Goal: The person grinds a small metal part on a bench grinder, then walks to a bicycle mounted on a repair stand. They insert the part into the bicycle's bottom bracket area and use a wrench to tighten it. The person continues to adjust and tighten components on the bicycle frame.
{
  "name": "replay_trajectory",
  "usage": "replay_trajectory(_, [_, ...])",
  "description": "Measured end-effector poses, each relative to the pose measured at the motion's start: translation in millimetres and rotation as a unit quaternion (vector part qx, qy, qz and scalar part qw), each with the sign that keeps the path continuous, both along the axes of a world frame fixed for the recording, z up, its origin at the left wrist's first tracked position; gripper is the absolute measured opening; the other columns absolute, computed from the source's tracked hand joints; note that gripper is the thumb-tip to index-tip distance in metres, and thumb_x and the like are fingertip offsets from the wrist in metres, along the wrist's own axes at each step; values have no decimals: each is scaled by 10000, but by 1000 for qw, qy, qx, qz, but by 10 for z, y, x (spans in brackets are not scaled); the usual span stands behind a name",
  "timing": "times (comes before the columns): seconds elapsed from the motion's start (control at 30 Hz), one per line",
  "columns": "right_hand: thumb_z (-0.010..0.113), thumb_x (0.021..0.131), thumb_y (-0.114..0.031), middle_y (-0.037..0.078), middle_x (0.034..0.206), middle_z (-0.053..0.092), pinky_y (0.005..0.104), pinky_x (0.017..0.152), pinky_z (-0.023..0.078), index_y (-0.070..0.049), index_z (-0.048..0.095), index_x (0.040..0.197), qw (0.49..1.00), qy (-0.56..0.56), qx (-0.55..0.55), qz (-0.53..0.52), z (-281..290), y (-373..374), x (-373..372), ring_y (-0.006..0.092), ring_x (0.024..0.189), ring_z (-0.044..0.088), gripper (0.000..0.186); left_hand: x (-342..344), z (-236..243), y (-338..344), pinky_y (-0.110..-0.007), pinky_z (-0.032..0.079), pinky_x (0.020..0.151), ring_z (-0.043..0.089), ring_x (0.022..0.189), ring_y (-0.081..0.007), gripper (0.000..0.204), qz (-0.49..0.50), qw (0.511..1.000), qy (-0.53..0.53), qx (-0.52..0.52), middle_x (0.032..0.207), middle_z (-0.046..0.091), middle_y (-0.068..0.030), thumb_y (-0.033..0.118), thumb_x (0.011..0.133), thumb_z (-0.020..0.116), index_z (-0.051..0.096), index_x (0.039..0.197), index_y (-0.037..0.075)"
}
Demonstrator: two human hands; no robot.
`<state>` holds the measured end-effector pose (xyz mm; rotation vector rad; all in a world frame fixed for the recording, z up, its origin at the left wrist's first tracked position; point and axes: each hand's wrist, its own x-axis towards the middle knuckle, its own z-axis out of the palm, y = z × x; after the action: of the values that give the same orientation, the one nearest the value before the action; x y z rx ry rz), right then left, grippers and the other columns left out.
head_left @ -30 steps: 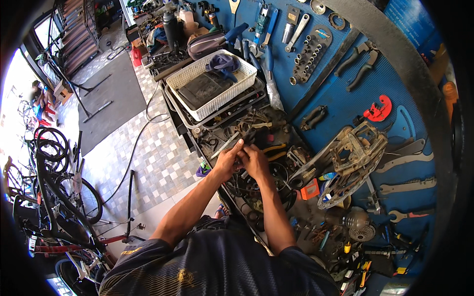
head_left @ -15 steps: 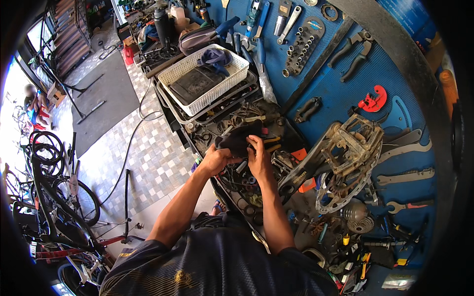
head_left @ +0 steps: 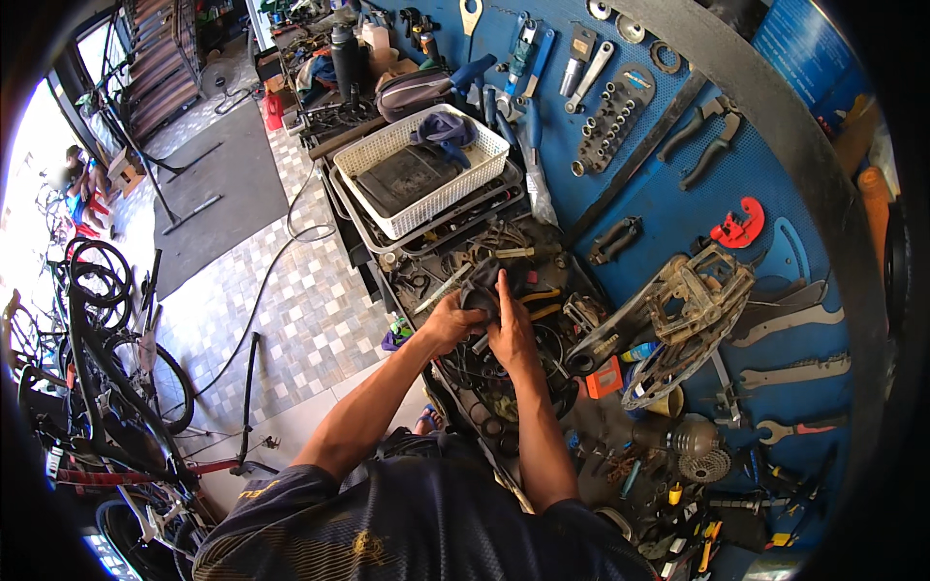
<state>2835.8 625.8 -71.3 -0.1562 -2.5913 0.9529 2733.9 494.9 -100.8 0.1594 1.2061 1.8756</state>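
Over the cluttered workbench [head_left: 417, 295], a dark cloth [head_left: 481, 287] is bunched up between my two hands. My left hand [head_left: 451, 325] grips it from the left, with its thumb pressed onto the fabric. From the other side my right hand [head_left: 511, 337] is closed on the same cloth, its index finger extended upward along it. Whether anything is wrapped inside the cloth is hidden. To the right of my right hand is a crank arm with a dirty pedal [head_left: 699, 292] and a chainring, in front of the blue pegboard [head_left: 644, 208].
A white plastic basket [head_left: 397, 229] with a black tray and dark blue cloth stands at the bench's far end. Sockets, pliers [head_left: 705, 145] and wrenches hang on the board. Bicycles [head_left: 107, 387] stand at left. A person [head_left: 87, 189] sits in the far left background. An orange box [head_left: 604, 378] lies right.
My hands have drawn closer together and the cloth is bunched smaller between them. My right index finger now points straighter up. The whole view has shifted slightly.
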Motion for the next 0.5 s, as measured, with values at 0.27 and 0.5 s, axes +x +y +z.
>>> replay_trajectory(0.27, [815,755,-23,190,1239,622,503,1019,462,-45,569,1319,990,73,-53,-110,-224,2,32,418,1190,577,615,84,-36,181,-304,575,770,668,878,-125,276,20,998,59,-15,989,711,-34,-2,925,646,633,1199,19])
replay_trajectory(0.5, [719,874,-27,127,1093,691,369,869,524,-10,699,1106,978,55,-191,-57,-489,237,33,271,999,674,234,6,-142,134,-312,577,723,660,862,-127,324,-44,978,177,-106,1014,709,-42,13,960,665,586,1275,19])
